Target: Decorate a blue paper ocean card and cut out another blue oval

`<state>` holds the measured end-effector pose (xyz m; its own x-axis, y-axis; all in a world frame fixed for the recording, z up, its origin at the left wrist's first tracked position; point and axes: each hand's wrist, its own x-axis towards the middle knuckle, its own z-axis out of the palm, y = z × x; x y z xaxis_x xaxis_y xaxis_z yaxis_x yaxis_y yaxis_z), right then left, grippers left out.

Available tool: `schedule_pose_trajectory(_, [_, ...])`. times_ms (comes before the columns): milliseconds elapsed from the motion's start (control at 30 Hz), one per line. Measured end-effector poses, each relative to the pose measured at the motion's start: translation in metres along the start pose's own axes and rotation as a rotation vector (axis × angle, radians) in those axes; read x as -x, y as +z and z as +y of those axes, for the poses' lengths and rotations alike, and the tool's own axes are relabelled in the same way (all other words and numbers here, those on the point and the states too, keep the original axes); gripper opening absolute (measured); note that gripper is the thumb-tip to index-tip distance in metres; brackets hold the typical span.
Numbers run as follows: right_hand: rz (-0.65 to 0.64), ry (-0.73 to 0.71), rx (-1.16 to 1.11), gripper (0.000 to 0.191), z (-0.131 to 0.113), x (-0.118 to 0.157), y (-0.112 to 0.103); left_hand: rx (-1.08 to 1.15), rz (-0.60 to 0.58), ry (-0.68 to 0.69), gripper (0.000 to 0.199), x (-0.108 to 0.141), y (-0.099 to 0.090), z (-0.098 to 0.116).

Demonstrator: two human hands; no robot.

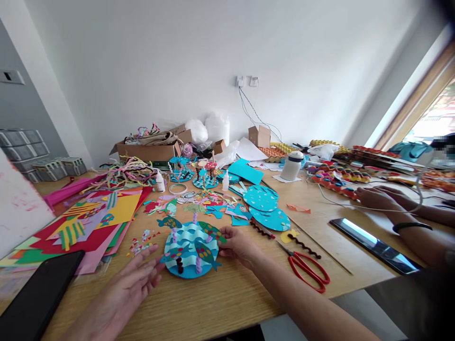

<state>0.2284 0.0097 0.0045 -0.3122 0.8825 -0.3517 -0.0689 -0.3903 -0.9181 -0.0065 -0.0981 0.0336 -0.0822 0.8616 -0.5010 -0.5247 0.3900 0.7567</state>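
Observation:
A round blue paper piece (188, 271) lies on the wooden table, with wavy light-blue strips, paper fish and fuzzy purple and dark brown stems standing on it. At its left edge is my left hand (137, 279), palm turned inward, fingers spread, holding nothing. On the right side, my right hand (239, 244) has its thumb and fingers closed at the edge of the piece, beside a green spotted fish (210, 230). What exactly the fingertips pinch is too small to tell.
Red-handled scissors (307, 272), a thin stick (322, 246) and a tablet (375, 245) lie right. Another person's hands (382, 199) rest beyond. Coloured paper (121, 208) and a black phone (44, 289) are left. Glue bottles (160, 182), scraps and blue discs (270, 218) lie behind.

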Motion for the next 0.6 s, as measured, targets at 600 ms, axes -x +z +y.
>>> schedule_pose_trajectory(600, [-0.008, -0.053, -0.176, 0.036, -0.023, -0.004, -0.040, -0.117, -0.066, 0.136, 0.038, -0.015, 0.045, 0.011])
